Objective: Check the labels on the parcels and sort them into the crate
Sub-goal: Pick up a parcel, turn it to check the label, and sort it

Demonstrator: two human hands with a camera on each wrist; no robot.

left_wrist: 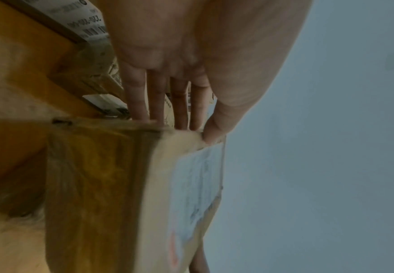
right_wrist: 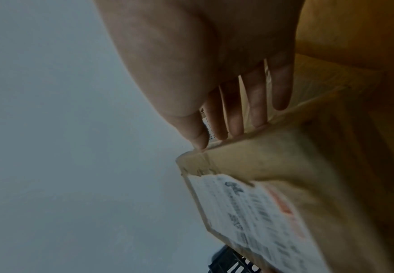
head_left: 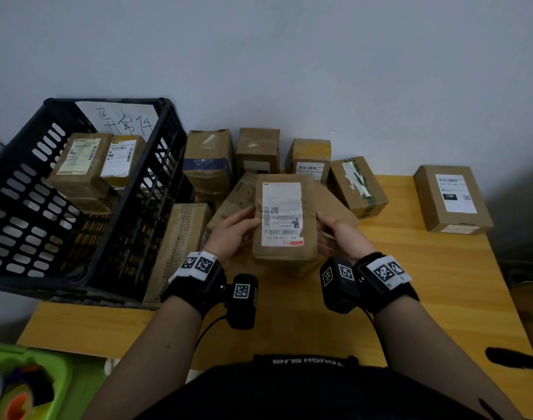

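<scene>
At the centre of the head view, a brown cardboard parcel with a white printed shipping label (head_left: 284, 219) is held up off the yellow wooden tabletop (head_left: 435, 286), label face toward the camera. The left hand (head_left: 231, 234) grips its left edge, thumb on the label face and fingers (left_wrist: 136, 96) running behind the box, as the left wrist view shows. The right hand (head_left: 342, 236) grips the right edge the same way, thumb at the front corner and fingers (right_wrist: 235, 110) stretched along the back. Both wrists carry black straps with white square-patterned markers. Toward the upper left of the frame, a black perforated plastic crate (head_left: 25, 219) stands on the tabletop, with a handwritten white paper sheet (head_left: 122, 119) against its far wall and two labelled brown boxes (head_left: 98, 165) lying on top of other boxes inside it. Behind the held parcel, in the middle of the frame, a cluster of brown cardboard boxes (head_left: 259, 150) sits along the grey wall (head_left: 289, 56), some taped, some with labels. Near the right edge, one brown box with a white label (head_left: 453, 198) lies apart from the rest. A bright green plastic bin (head_left: 56, 377) fills the lower left corner, its contents too blurred to name.
</scene>
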